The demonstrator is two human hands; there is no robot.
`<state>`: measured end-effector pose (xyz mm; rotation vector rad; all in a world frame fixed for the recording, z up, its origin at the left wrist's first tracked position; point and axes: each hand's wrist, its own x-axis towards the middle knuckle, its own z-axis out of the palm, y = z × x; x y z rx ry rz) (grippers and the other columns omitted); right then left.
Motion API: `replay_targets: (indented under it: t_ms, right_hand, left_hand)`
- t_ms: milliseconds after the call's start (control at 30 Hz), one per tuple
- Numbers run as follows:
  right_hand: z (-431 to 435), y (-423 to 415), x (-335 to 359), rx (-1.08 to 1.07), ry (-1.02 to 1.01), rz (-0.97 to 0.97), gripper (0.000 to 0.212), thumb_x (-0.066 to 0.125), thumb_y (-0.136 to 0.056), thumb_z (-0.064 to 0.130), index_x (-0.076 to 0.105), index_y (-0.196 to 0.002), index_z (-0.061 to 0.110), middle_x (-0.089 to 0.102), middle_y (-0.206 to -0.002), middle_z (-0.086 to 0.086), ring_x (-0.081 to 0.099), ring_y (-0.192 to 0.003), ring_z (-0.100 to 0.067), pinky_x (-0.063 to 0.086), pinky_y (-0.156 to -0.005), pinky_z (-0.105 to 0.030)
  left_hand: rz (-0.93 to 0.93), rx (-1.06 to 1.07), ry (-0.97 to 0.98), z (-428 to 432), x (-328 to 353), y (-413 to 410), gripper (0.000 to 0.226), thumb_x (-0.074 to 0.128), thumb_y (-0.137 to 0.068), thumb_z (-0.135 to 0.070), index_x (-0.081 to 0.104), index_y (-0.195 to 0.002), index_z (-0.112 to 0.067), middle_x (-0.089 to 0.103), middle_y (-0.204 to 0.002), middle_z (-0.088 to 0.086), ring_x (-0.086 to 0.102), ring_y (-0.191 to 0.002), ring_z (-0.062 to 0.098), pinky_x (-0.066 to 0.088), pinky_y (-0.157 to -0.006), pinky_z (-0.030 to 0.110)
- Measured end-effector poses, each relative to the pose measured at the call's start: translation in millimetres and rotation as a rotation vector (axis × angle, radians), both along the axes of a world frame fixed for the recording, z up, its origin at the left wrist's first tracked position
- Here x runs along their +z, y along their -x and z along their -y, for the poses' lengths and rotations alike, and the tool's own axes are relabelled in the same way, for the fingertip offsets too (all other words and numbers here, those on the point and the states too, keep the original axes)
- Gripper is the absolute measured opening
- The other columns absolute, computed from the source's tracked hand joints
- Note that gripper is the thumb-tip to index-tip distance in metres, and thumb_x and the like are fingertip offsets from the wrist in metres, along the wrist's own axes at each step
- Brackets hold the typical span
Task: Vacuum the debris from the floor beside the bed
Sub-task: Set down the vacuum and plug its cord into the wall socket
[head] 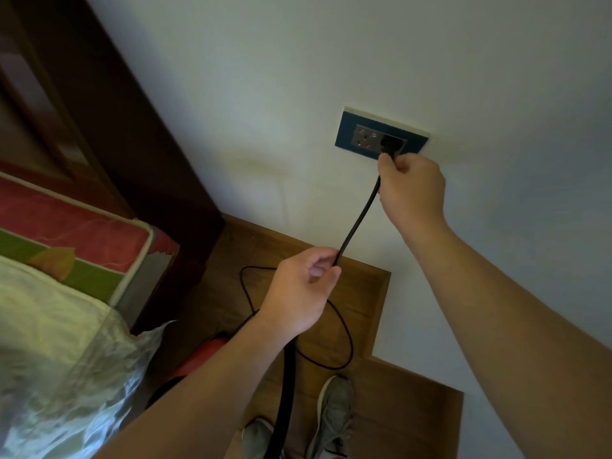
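A blue wall socket plate (357, 137) sits on the white wall. My right hand (412, 187) grips the black plug (390, 147) at the plate's right outlet. The black power cord (359, 217) runs down from the plug to my left hand (299, 289), which pinches it between thumb and fingers. Below, the cord loops (344, 339) over the wooden floor. A red vacuum body (205, 352) shows partly under my left forearm, beside the bed, with a black hose (288, 385) running down past it.
The bed (66, 293) with a red and green mattress and plastic-wrapped bedding fills the left. A dark wooden headboard (116, 111) stands behind it. My grey shoes (334, 419) stand on the wooden floor (407, 402), which is narrow between bed and wall.
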<state>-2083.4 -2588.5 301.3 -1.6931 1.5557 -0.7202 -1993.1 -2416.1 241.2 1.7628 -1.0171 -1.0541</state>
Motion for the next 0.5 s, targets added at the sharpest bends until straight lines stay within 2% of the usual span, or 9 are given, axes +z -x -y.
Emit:
replay_targets:
  t_ms: [67, 100, 233, 300, 400, 500]
  right_hand:
    - [-1.9, 2.7, 2.5, 0.040, 0.037, -0.086, 0.028, 0.051, -0.103, 0.032, 0.069, -0.110, 0.012, 0.067, -0.093, 0.001, 0.061, -0.084, -0.012, 0.043, -0.065, -0.014]
    - [-3.0, 4.2, 3.8, 0.061, 0.048, -0.125, 0.029, 0.051, -0.103, 0.032, 0.068, -0.115, 0.012, 0.067, -0.098, 0.000, 0.059, -0.087, -0.012, 0.040, -0.066, -0.013]
    - [-10.0, 8.3, 11.6, 0.130, 0.080, -0.283, 0.039, 0.051, -0.103, 0.033, 0.057, -0.134, 0.011, 0.064, -0.118, -0.005, 0.056, -0.098, -0.014, 0.040, -0.080, -0.024]
    - [-12.8, 9.8, 17.8, 0.161, 0.129, -0.356, 0.040, 0.053, -0.102, 0.031, 0.054, -0.136, 0.011, 0.059, -0.127, -0.008, 0.057, -0.109, -0.020, 0.039, -0.083, -0.024]
    - [-16.8, 9.3, 27.6, 0.245, 0.210, -0.459, 0.039, 0.054, -0.101, 0.027, 0.053, -0.136, 0.009, 0.054, -0.132, -0.011, 0.053, -0.118, -0.024, 0.038, -0.087, -0.026]
    - [-22.4, 6.0, 37.0, 0.380, 0.290, -0.588, 0.041, 0.053, -0.100, 0.026, 0.053, -0.136, 0.007, 0.052, -0.133, -0.013, 0.048, -0.122, -0.027, 0.042, -0.090, -0.033]
  left_hand:
    - [0.001, -0.011, -0.012, -2.1, 1.4, -0.6, 0.037, 0.064, -0.099, -0.021, 0.062, -0.135, -0.020, 0.069, -0.114, -0.016, 0.064, -0.107, -0.005, 0.053, -0.098, 0.021]
    - [0.000, -0.024, -0.027, -3.2, 2.4, -1.0, 0.039, 0.064, -0.099, -0.021, 0.061, -0.137, -0.020, 0.068, -0.116, -0.016, 0.063, -0.109, -0.005, 0.053, -0.099, 0.021]
    - [0.001, -0.098, -0.084, -8.3, 7.2, -2.9, 0.049, 0.062, -0.100, -0.024, 0.050, -0.147, -0.022, 0.062, -0.134, -0.012, 0.057, -0.123, -0.001, 0.049, -0.106, 0.025]
    - [0.016, -0.121, -0.101, -10.7, 12.3, -5.4, 0.052, 0.061, -0.101, -0.028, 0.045, -0.150, -0.024, 0.056, -0.145, -0.011, 0.051, -0.131, -0.001, 0.043, -0.112, 0.026]
    - [0.077, -0.147, -0.139, -12.7, 24.6, -13.5, 0.058, 0.058, -0.101, -0.038, 0.037, -0.155, -0.027, 0.046, -0.154, -0.012, 0.042, -0.137, 0.000, 0.036, -0.109, 0.019]
    - [0.184, -0.143, -0.184, -15.6, 38.5, -27.3, 0.060, 0.051, -0.102, -0.047, 0.033, -0.157, -0.027, 0.039, -0.159, -0.009, 0.038, -0.145, 0.010, 0.036, -0.118, 0.032]
